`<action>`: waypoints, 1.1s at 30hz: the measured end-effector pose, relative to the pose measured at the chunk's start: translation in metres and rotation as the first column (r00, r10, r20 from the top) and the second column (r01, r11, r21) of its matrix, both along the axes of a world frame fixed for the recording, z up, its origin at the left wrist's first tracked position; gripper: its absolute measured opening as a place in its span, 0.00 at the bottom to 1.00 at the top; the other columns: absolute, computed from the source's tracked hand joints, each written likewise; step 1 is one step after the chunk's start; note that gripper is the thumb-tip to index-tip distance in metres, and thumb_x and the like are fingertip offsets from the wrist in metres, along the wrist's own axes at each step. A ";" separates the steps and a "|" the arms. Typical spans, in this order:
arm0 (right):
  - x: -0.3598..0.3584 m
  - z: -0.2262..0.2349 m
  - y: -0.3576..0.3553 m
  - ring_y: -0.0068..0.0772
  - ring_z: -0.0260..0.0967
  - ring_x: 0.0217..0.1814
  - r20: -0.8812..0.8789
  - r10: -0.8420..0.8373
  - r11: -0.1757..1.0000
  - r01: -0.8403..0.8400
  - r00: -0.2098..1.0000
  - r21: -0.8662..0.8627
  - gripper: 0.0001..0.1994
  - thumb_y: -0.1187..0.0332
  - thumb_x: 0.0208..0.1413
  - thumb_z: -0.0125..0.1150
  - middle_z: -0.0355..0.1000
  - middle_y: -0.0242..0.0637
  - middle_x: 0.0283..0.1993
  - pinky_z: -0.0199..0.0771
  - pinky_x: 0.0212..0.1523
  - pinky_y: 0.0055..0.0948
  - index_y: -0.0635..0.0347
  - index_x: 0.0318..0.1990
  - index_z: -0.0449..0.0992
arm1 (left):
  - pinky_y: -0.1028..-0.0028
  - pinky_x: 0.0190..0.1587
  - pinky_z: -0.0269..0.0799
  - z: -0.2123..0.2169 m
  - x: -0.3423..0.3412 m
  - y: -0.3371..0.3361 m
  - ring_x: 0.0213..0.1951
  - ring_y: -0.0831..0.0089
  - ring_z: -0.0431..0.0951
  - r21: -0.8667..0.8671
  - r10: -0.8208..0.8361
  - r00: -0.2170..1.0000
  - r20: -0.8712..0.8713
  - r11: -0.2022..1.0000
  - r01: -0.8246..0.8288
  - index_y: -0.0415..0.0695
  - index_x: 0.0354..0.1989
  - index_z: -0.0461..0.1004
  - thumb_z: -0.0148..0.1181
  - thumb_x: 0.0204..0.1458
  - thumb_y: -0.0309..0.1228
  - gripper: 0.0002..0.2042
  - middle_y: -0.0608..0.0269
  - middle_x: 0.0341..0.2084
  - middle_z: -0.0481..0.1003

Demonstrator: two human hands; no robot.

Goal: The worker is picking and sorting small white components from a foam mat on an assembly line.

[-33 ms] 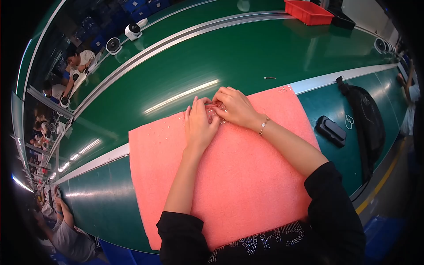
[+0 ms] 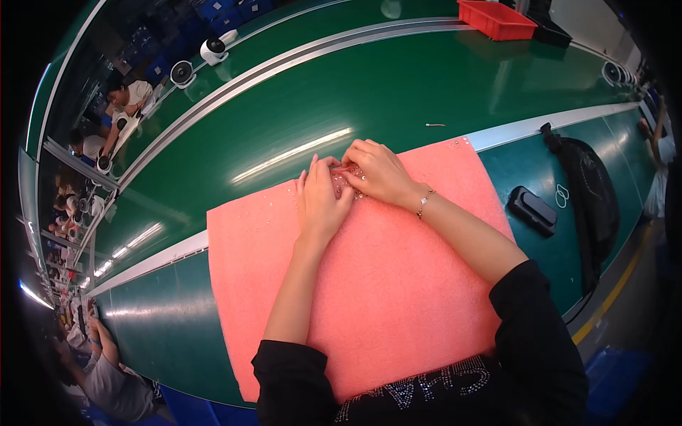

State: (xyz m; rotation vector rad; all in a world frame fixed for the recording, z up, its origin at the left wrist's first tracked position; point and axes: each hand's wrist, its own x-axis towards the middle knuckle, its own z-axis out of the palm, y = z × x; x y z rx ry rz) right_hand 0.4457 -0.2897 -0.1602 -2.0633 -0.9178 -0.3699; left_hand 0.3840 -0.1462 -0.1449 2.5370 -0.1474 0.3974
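A pink towel (image 2: pixel 398 298) lies spread in front of me, with small shiny studs scattered along its far edge. At that edge, near the middle, both of my hands meet over a gathered fold of the cloth. My left hand (image 2: pixel 321 202) has its thumb and fingers closed on the fold from the left. From the right, my right hand (image 2: pixel 378 170), with a bracelet at the wrist, pinches the same fold with bent fingers. Several studs (image 2: pixel 361 186) show between and beside the fingertips. The fingers partly hide the gathered cloth.
Beyond the towel runs a green belt (image 2: pixel 298 106) with a short thin cable (image 2: pixel 435 125) on it. To the right lie a black case (image 2: pixel 533 211), pale bands (image 2: pixel 562 196) and a black bag (image 2: pixel 586 192). A red bin (image 2: pixel 497 21) stands far right. Co-workers sit at left.
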 end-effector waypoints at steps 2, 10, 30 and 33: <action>0.000 0.000 0.000 0.38 0.66 0.36 0.002 0.005 1.000 -0.005 1.000 -0.002 0.07 0.69 0.45 0.62 0.67 0.37 0.32 0.67 0.37 0.35 0.61 0.29 0.72 | 0.50 0.61 0.50 0.000 0.000 -0.001 0.60 0.51 0.61 -0.003 0.002 1.000 0.013 1.000 -0.002 0.41 0.46 0.65 0.56 0.44 0.30 0.19 0.53 0.46 0.69; -0.005 0.003 0.001 0.38 0.66 0.36 0.014 -0.014 0.999 0.014 1.000 -0.038 0.07 0.69 0.46 0.61 0.67 0.37 0.32 0.67 0.38 0.35 0.60 0.29 0.72 | 0.51 0.61 0.52 0.001 -0.002 0.001 0.59 0.52 0.61 0.090 -0.001 0.999 0.036 0.996 -0.003 0.41 0.43 0.69 0.55 0.44 0.31 0.16 0.56 0.44 0.70; -0.015 0.004 0.007 0.33 0.65 0.39 0.045 -0.156 0.979 0.160 0.987 -0.125 0.10 0.63 0.48 0.60 0.69 0.32 0.33 0.57 0.44 0.34 0.56 0.36 0.75 | 0.54 0.62 0.51 0.002 -0.008 0.004 0.61 0.53 0.58 0.200 0.032 0.999 0.000 0.979 -0.031 0.39 0.48 0.71 0.52 0.48 0.34 0.19 0.53 0.52 0.67; -0.014 0.003 0.006 0.32 0.64 0.39 0.037 -0.156 0.973 0.160 0.987 -0.168 0.11 0.62 0.49 0.59 0.70 0.31 0.34 0.56 0.45 0.34 0.57 0.36 0.75 | 0.56 0.62 0.52 0.000 -0.007 0.005 0.62 0.54 0.58 0.225 0.031 1.000 -0.001 0.974 -0.030 0.40 0.48 0.71 0.52 0.49 0.35 0.19 0.54 0.52 0.67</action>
